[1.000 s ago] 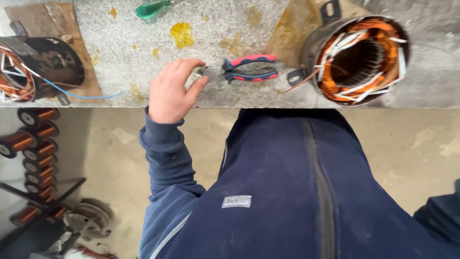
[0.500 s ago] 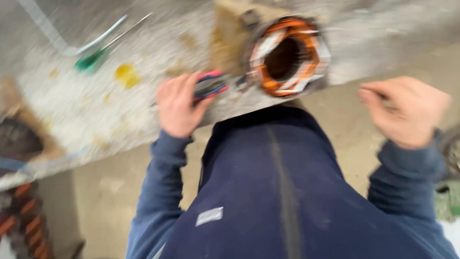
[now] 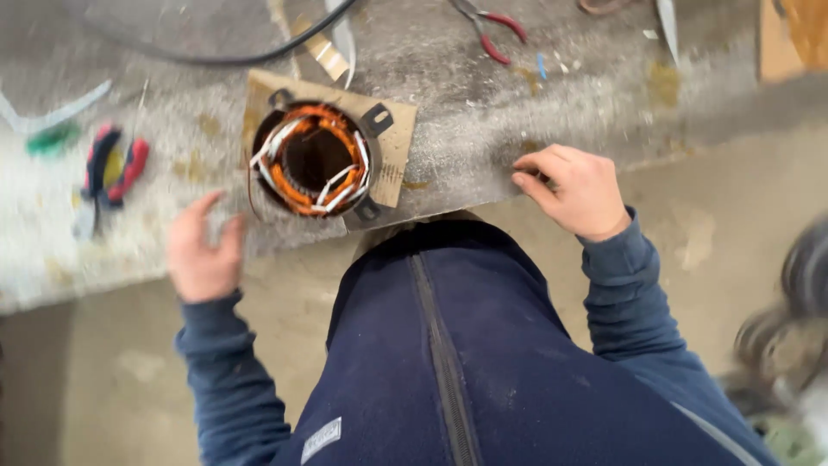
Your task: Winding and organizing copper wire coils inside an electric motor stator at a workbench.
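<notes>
left hand (image 3: pixel 203 255) empty, fingers loosely spread, at tabletop (image 3: pixel 535 95) edge near copper-wound stator (image 3: pixel 315 160) on cardboard (image 3: pixel 392 142). right hand (image 3: pixel 576 190) fingers curled, empty, resting on tabletop edge. pliers (image 3: pixel 110 168) lie left.

**Blurred and cut-off bits**

Left hand (image 3: pixel 203 255) motion-blurred, finger pose unclear. Red-handled pliers (image 3: pixel 110 171) and green tool (image 3: pixel 50 140) smeared. Second pliers (image 3: pixel 492 26) cropped by top edge. Round object (image 3: pixel 789 336) at right edge unidentifiable.
</notes>
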